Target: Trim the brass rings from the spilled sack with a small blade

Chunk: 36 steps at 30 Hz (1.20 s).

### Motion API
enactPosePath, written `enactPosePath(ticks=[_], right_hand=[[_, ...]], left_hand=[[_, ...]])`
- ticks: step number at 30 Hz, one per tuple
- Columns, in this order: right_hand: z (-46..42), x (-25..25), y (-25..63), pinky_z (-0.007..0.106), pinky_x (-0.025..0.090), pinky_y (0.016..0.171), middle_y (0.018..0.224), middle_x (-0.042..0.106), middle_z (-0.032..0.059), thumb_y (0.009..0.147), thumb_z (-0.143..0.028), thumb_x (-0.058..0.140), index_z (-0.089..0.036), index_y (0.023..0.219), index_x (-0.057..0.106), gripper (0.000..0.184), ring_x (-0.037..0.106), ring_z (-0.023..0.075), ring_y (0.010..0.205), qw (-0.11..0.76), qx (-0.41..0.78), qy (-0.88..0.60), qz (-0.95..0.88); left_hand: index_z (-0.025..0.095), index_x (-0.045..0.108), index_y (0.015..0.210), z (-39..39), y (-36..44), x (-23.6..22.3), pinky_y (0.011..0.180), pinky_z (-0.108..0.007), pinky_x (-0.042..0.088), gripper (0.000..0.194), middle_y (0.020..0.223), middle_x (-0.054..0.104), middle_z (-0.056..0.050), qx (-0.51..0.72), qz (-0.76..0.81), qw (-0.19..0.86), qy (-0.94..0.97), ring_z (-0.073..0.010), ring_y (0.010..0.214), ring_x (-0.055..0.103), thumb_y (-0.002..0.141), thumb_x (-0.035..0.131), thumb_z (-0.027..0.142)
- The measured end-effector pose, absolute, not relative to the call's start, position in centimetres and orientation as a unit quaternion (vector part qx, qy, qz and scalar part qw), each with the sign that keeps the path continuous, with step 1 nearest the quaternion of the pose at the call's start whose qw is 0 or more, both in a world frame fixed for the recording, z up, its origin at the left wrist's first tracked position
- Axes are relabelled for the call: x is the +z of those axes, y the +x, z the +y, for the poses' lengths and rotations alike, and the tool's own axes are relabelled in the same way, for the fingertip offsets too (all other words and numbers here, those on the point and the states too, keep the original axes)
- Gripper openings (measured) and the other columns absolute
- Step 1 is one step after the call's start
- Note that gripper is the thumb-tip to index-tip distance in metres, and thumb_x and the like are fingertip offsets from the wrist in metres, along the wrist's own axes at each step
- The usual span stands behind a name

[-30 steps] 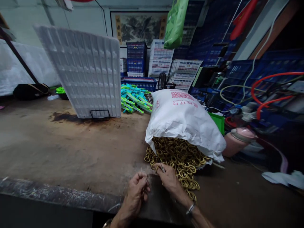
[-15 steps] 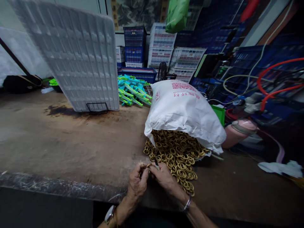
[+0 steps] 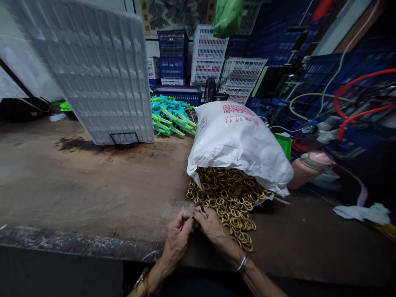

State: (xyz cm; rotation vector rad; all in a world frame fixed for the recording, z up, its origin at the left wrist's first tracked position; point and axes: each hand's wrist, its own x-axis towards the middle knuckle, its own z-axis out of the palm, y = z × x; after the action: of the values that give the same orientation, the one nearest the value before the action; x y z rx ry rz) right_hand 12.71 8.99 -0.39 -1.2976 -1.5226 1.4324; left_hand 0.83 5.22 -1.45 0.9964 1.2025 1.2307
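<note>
My left hand [image 3: 177,236] is closed, thumb against fingers, pinching a brass-coloured ring [image 3: 191,218] that is mostly covered. Close beside it, my right hand [image 3: 212,229] is wrapped round a small knife-like tool [image 3: 202,209]; its dark end and a short pale part stick up above the fingers, and the rest is hidden. The fingertips of both hands meet at the ring. Just beyond and to the right, a heap of brass-coloured rings [image 3: 236,214] spills from the mouth of a white woven sack [image 3: 238,136] with red print.
A tall ribbed white plastic panel [image 3: 102,78] stands in a black wire holder on the brown table [image 3: 93,185]. Behind are blue-and-green plastic parts [image 3: 173,115] and stacked crates [image 3: 208,45]. To the right are a pink bottle [image 3: 309,169], orange hose [image 3: 343,99] and white cloth [image 3: 363,212].
My hands have shifted slightly, and the ring between the fingertips shows less. My left wrist has turned a little. The camera view has moved slightly.
</note>
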Motion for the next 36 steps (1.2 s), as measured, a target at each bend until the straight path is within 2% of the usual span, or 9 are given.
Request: enactPosePath(ticks=[4,8,12,15,18,26,36], right_hand=[[8.9,-1.0,12.8,0.019,0.032,0.047,0.052,0.048,-0.0034,0.079,-0.048,0.044,-0.017,0.062,0.049,0.036,0.041,0.0081,0.049,0.32,0.558,-0.488,-0.59],[9.0,-1.2,13.1,0.02,0.033,0.049,0.051,0.048,-0.0025,0.084,-0.044,0.036,-0.017,0.057,0.049,0.04,0.043,0.0091,0.049,0.312,0.531,-0.5,-0.609],[8.7,-0.5,13.4,0.021,0.033,0.054,0.058,0.052,-0.0014,0.084,-0.031,0.036,-0.016,0.064,0.053,0.03,0.046,0.0103,0.055,0.289,0.423,-0.503,-0.696],[8.1,-0.4,13.5,0.02,0.032,0.056,0.063,0.056,-0.0014,0.078,-0.014,0.038,-0.018,0.072,0.056,0.02,0.048,0.0106,0.058,0.227,0.349,-0.479,-0.773],[7.8,-0.7,13.5,0.02,0.031,0.058,0.067,0.058,-0.0009,0.066,-0.004,0.038,-0.019,0.078,0.057,0.026,0.05,0.0114,0.062,0.178,0.277,-0.489,-0.808],[7.8,-0.8,13.4,0.022,0.029,0.059,0.073,0.061,0.0011,0.063,-0.004,0.036,-0.019,0.085,0.056,0.032,0.052,0.0129,0.065,0.126,0.232,-0.484,-0.835],[8.6,-0.5,13.9,0.024,0.026,0.056,0.072,0.061,0.0043,0.071,-0.007,0.039,-0.016,0.083,0.051,0.02,0.054,0.0147,0.064,0.055,0.142,-0.547,-0.823]], left_hand=[[0.017,0.049,0.066,5.1,0.8,-1.0,0.038,-0.017,0.024,0.033,0.048,0.042,0.007,0.465,0.497,0.641,0.355,-0.0038,0.037,0.03,0.073,0.054,0.049],[0.017,0.048,0.07,4.8,0.6,-0.8,0.036,-0.015,0.019,0.033,0.054,0.046,0.006,0.478,0.469,0.668,0.324,-0.0027,0.038,0.03,0.074,0.053,0.049],[0.018,0.045,0.069,4.7,0.4,-0.7,0.034,-0.015,0.017,0.035,0.053,0.045,0.008,0.492,0.481,0.655,0.314,-0.0025,0.037,0.029,0.072,0.054,0.051],[0.018,0.044,0.069,4.8,0.4,-0.8,0.036,-0.016,0.02,0.037,0.053,0.046,0.007,0.503,0.481,0.645,0.316,-0.0024,0.037,0.03,0.069,0.057,0.052],[0.018,0.044,0.069,4.9,0.5,-1.3,0.038,-0.016,0.022,0.038,0.054,0.046,0.007,0.511,0.478,0.636,0.325,-0.0025,0.038,0.031,0.069,0.057,0.054],[0.018,0.043,0.067,4.8,0.3,-2.2,0.039,-0.017,0.023,0.04,0.051,0.044,0.007,0.51,0.494,0.603,0.363,-0.0039,0.04,0.032,0.07,0.054,0.056],[0.017,0.044,0.066,2.9,-0.3,-0.4,0.04,-0.016,0.026,0.034,0.055,0.048,0.005,0.476,0.49,0.612,0.399,-0.0036,0.041,0.034,0.076,0.052,0.049]])
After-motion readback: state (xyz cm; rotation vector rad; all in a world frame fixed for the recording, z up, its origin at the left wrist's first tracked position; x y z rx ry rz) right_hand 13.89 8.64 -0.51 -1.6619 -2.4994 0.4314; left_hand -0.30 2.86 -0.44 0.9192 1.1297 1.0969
